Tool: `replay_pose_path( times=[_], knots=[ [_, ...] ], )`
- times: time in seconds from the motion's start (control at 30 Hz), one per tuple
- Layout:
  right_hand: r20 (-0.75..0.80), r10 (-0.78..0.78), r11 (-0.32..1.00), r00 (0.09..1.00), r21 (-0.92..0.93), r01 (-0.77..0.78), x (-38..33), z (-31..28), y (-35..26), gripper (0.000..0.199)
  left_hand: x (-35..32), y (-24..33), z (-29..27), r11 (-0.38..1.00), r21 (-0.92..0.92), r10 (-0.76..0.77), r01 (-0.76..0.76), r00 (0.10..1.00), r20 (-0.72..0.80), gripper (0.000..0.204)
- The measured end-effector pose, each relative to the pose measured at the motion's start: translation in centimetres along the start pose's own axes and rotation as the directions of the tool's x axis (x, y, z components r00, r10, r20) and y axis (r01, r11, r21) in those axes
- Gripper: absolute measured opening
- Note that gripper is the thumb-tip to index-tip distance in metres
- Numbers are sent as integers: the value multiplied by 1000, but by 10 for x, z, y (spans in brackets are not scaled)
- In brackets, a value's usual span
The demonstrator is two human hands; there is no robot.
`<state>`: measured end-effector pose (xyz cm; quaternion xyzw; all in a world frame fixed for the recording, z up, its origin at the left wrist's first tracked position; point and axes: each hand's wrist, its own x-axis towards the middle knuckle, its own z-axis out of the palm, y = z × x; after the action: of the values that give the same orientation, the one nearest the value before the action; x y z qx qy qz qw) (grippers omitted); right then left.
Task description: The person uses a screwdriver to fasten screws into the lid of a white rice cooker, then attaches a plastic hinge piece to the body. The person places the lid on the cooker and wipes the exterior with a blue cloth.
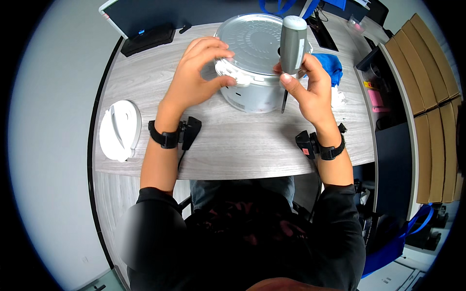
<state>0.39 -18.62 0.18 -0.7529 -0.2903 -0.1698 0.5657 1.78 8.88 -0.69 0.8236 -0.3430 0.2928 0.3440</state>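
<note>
A round white appliance [252,99] stands on the desk in front of me, with a grey disc [256,36] patterned in rings facing up. At its left side my left hand [201,70] grips the rim, fingertips over the top edge and thumb lower down, around a white piece [233,72] that sticks out there. My right hand [310,87] is closed on a screwdriver [292,46] with a thick grey handle and pale cap. Its thin shaft points down in front of the appliance's right side, and I cannot tell if it touches.
A white rounded cover [120,131] lies on the desk's left. Behind it are a black box [148,41] and a dark screen [194,12]. A blue cloth [330,68] sits right of the appliance. Cardboard boxes [427,72] and a shelf [400,145] stand at the right.
</note>
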Motion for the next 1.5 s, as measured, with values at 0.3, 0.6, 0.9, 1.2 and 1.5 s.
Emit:
replay_pose_path(
  times=[0.3,0.6,0.9,1.2,1.5],
  knots=[
    [-62,45,996,997,77,-40,2,-22,22,25,-6,42,47,951,308,87,-6,965,-249,55],
    [-75,31,974,997,225,-14,3,-39,31,26,-7,77,61,926,373,54,53,962,-269,37],
    [-223,190,969,956,200,-146,-54,-118,33,28,13,115,112,993,2,119,-121,978,169,7],
    [-497,313,947,809,95,-308,-109,-158,42,21,40,105,216,991,-86,-50,103,879,475,20],
    [-574,335,937,747,118,-329,-142,-174,54,20,61,110,302,984,103,-178,146,758,627,26]
  ],
)
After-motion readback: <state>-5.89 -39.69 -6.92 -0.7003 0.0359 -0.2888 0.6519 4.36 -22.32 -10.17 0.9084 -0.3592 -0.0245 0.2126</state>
